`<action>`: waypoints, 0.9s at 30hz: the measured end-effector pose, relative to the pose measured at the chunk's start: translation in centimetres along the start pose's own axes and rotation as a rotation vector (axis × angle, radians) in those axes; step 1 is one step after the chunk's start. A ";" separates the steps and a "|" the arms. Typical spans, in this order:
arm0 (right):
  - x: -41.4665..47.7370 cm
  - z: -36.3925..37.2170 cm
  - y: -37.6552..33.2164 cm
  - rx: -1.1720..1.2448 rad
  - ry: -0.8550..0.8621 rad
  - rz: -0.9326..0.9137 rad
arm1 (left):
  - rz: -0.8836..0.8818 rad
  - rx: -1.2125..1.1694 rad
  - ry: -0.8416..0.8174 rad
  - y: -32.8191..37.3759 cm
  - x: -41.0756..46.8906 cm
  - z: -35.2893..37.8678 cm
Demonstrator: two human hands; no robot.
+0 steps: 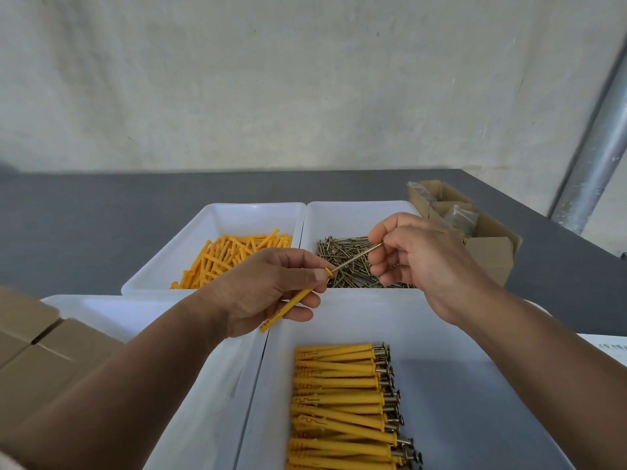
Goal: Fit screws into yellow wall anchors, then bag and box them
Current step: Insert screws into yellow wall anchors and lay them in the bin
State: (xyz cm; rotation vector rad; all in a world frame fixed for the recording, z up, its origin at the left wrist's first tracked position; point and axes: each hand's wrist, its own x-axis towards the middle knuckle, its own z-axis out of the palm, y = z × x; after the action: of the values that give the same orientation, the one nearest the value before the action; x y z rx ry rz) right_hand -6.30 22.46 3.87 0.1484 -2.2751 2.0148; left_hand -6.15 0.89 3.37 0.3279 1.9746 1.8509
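Screw being started into a yellow anchor, above the trays.
The anchor is pinched in the left hand, and the screw, tip at its mouth, in the right hand. Fitted pairs are stacked in the near tray. Loose anchors and loose screws remain in the far trays. Bagging and boxing appear largely left. A cardboard box is set at the table's right edge.

No legible text, label or number is found. Faint dark marks are seen on a white sheet just right of the near white tray, too small to be read.
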 end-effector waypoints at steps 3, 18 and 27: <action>-0.1 0.2 0.0 -0.016 -0.026 0.007 | 0.000 0.027 -0.002 0.1 0.0 0.1; -1.5 1.5 -0.4 -0.362 -0.272 -0.049 | -0.005 0.099 0.032 0.1 0.0 0.5; -2.2 1.6 -0.7 -0.858 -0.366 -0.282 | -0.007 0.157 -0.001 0.1 -0.1 0.6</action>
State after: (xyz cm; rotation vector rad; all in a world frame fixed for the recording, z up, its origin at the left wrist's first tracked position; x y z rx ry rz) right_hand -4.07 20.85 4.02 0.7440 -2.8957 0.8092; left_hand -5.79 1.40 3.49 0.3672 2.1228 1.6950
